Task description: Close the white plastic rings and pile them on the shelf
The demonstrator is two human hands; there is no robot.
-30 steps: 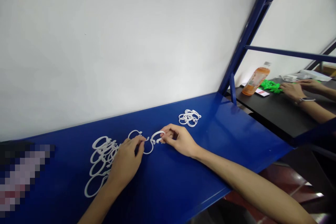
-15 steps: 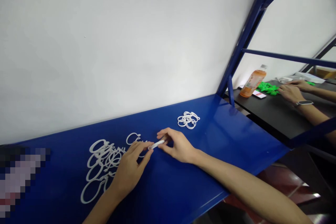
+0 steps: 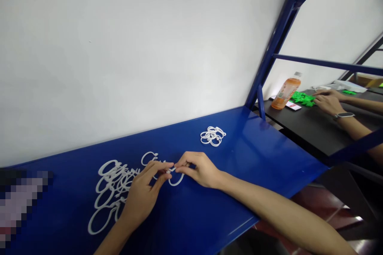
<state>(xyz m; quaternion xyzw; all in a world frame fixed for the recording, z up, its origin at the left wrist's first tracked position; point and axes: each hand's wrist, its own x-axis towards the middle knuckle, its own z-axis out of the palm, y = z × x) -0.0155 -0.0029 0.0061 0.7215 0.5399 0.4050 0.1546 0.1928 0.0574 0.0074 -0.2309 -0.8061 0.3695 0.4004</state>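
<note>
Pinching a white ring (image 3: pixel 176 185) with left hand (image 3: pixel 143 191) and right hand (image 3: pixel 201 170) over blue table (image 3: pixel 191 219).
Seen edge-on half a second ago, now showing as a loop hanging below both grips. Brought nearly tip to tip since then, gripping narrowly from either side. Held between larger ring pile (image 3: pixel 115 182), just beside left hand, and smaller ring pile (image 3: pixel 213 135), beyond right hand.

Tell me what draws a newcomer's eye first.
Left of the left hand, a tangle of white rings stands out against the blue tabletop; a smaller cluster lies beyond the right hand. One ring is pinched between both hands. At far right, bright green pieces and an orange drink bottle sit on a black table.
</note>
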